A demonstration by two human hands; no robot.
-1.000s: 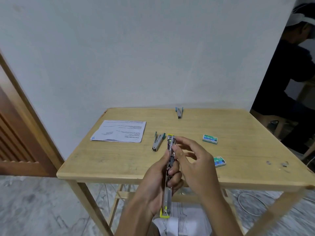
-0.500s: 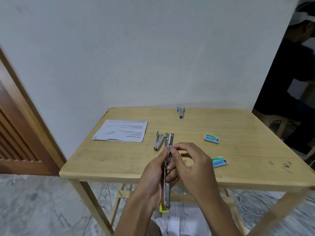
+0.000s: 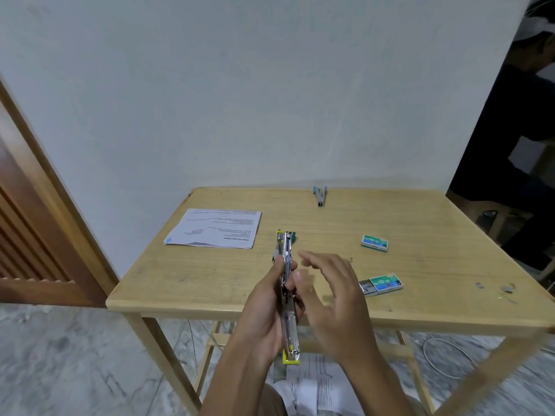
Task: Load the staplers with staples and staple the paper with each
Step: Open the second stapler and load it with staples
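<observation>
My left hand (image 3: 265, 304) grips a yellow stapler (image 3: 289, 325) that is swung fully open, its metal staple channel facing up over the table's front edge. Just to its right my right hand (image 3: 333, 298) is blurred, fingers spread, holding nothing. A green-handled stapler (image 3: 293, 236) lies mostly hidden behind the yellow one. A blue stapler (image 3: 319, 196) rests at the table's far edge. The printed paper sheet (image 3: 214, 227) lies at the left. Two staple boxes are on the right: a shut one (image 3: 374, 243) and an opened one (image 3: 382, 284).
The wooden table (image 3: 435, 265) stands against a white wall. Loose staple bits (image 3: 507, 288) lie near its right front corner. A wooden door (image 3: 27, 223) is at the left; another person sits at the far right. More papers (image 3: 312, 382) lie below the table.
My right hand has let go of the stapler's channel and moved off to the right, fingers spreading. My left hand keeps the open stapler in the same pose.
</observation>
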